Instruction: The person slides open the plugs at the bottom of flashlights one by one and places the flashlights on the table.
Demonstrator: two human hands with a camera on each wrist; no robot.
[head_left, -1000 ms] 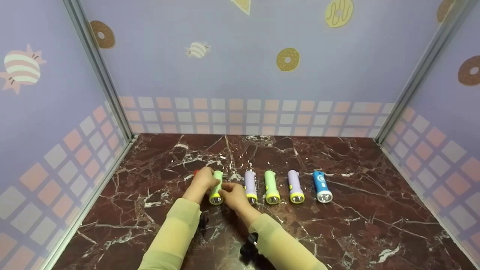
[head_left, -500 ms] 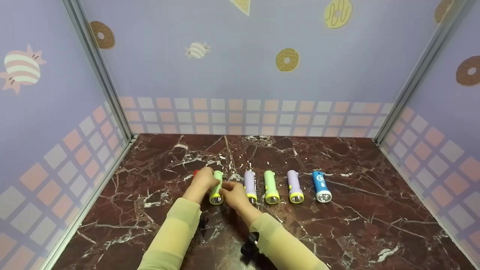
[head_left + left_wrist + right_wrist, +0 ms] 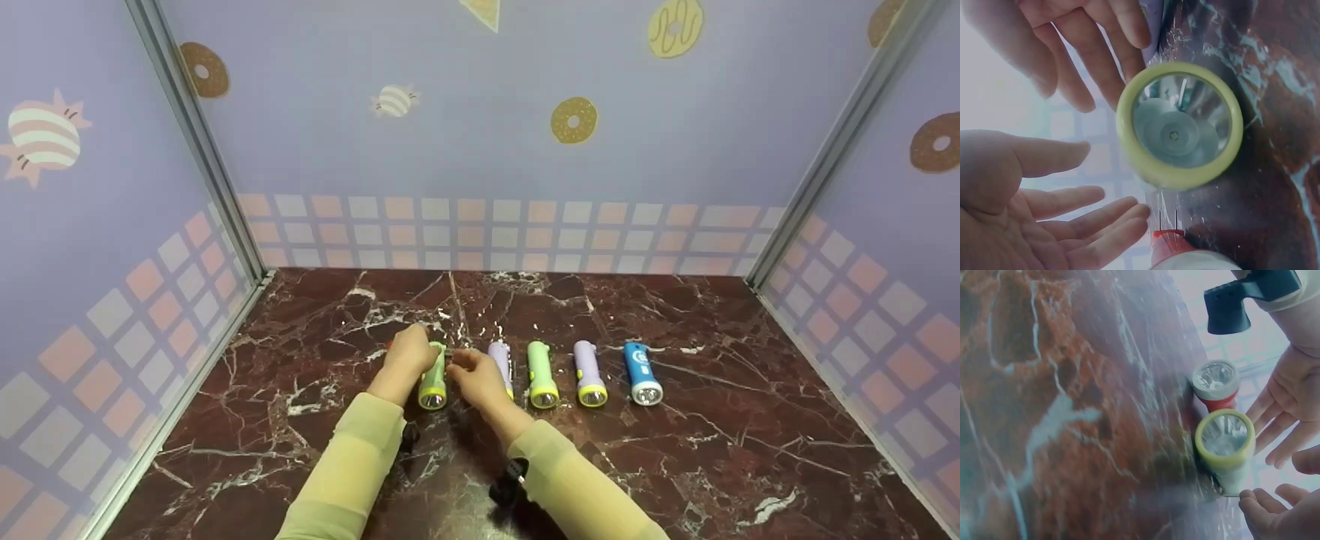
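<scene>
A light green flashlight (image 3: 433, 388) with a yellow head lies on the table, its lens facing the person. My left hand (image 3: 409, 358) is over its left side. In the left wrist view that hand's fingers (image 3: 1112, 225) are extended and grip nothing. To the right of the green flashlight, my right hand (image 3: 480, 379) stands apart with loosely bent fingers, partly covering a purple flashlight (image 3: 499, 360). A red flashlight with a white head (image 3: 1216, 379) lies just left of the green one, mostly hidden by my left hand in the head view.
Farther right in the row lie another green flashlight (image 3: 541, 373), a purple one (image 3: 589, 373) and a blue one with a white head (image 3: 643, 373). Patterned wall panels (image 3: 480, 232) enclose the dark marbled table (image 3: 675, 465) at the back and sides.
My right hand has come away from the green flashlight and shifted slightly right. My left hand has risen a little, its hold loosened. The flashlights keep their places.
</scene>
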